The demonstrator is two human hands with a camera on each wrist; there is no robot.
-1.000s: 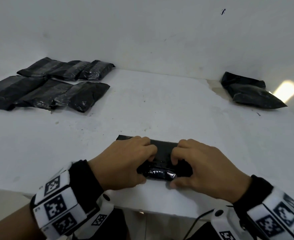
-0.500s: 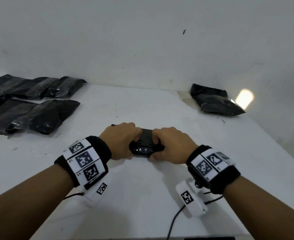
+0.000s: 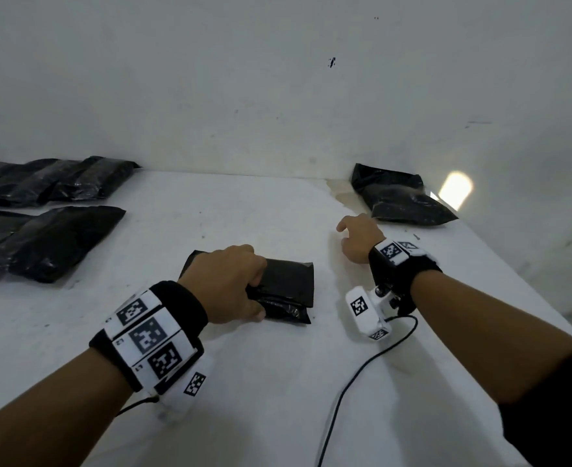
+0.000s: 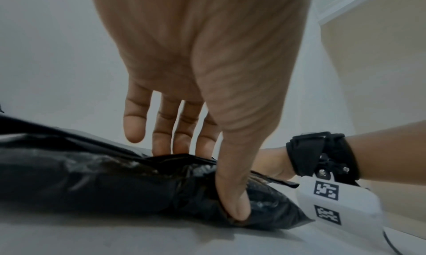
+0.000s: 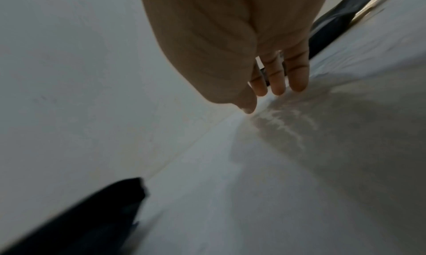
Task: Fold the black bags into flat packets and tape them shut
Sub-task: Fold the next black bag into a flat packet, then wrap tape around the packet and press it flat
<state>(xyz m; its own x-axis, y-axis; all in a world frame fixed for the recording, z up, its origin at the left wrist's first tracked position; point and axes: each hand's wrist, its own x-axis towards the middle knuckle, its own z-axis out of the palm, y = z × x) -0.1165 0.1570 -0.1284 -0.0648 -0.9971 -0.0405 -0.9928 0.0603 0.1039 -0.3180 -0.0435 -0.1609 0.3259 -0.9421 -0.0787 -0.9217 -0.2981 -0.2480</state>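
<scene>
The left hand [image 3: 225, 281] holds the folded black bag [image 3: 284, 281] at the middle of the white desk [image 3: 277, 382] — thumb at its near edge, fingers over the top. The right hand [image 3: 358, 235] holds nothing, its fingers relaxed, near another black bag [image 3: 399, 200] at the wall. Flat black packets [image 3: 41, 210] lie far left.

Left hand on the folded bag, right hand out toward the far bag.

My left hand [image 3: 225, 283] grips the folded black bag [image 3: 286, 288] on the white desk [image 3: 210, 214], fingers curled over its near edge. Right of that bag, my right hand [image 3: 358, 239] hovers loose just beside another black bag [image 3: 400, 200]. Left of it lie more black packets [image 3: 52, 210].
</scene>
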